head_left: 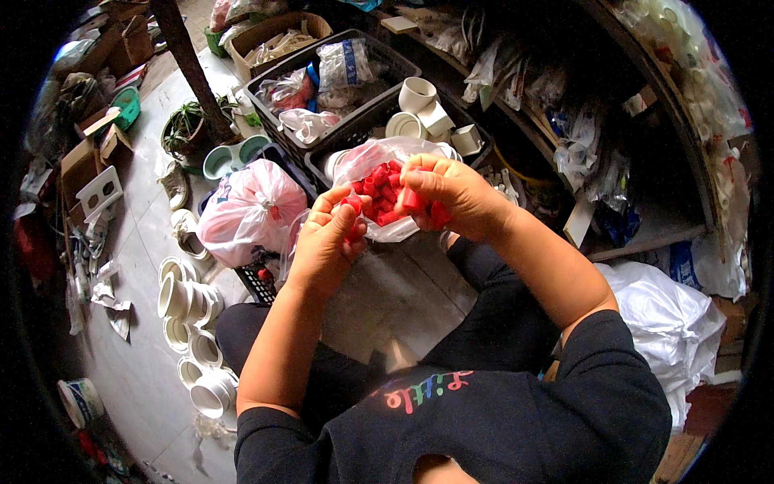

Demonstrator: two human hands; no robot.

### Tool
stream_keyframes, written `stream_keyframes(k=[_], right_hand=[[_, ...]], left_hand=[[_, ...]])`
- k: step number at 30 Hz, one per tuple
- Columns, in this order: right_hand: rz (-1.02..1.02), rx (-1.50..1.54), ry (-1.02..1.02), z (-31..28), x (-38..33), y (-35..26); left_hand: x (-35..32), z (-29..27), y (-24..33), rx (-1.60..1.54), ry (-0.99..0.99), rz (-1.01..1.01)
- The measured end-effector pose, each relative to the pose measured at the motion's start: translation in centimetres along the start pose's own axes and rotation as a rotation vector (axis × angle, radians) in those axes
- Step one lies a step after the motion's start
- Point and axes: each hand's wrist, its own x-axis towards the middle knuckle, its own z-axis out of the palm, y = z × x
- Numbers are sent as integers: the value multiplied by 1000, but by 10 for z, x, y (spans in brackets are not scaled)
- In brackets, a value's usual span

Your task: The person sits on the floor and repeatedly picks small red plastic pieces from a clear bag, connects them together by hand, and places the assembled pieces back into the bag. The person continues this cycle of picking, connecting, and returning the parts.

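Small red tube-like plastic pieces (379, 187) fill a thin whitish plastic bag (397, 150) between my hands. My left hand (324, 235) is closed, its thumb and fingers pinching one red piece, with more red showing in the palm. On the other side of the bag, my right hand (458, 194) curls its fingers around several more red pieces, some poking out below the fingertips. The bag seems to rest against the near edge of a black crate (484, 157) that holds white pipe fittings (418, 94).
Left of the bag sits a tied pinkish plastic bag (248, 211) on a dark crate. White round fittings (187, 298) line the floor at left. Behind is another black crate (347, 129) with bagged goods. A cluttered shelf (645, 242) and a white sack (665, 315) stand at right.
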Motion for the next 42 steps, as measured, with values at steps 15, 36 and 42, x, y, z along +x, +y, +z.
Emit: stream_keyframes(k=[15, 36, 42], right_hand=[[-114, 61, -113, 8, -3, 7], [-495, -938, 219, 26, -2, 23], [-501, -849, 254, 25, -3, 18]], left_hand=[[2, -8, -4, 6, -14, 131], [-3, -3, -7, -1, -30, 41], [-8, 4, 1, 200, -37, 83]])
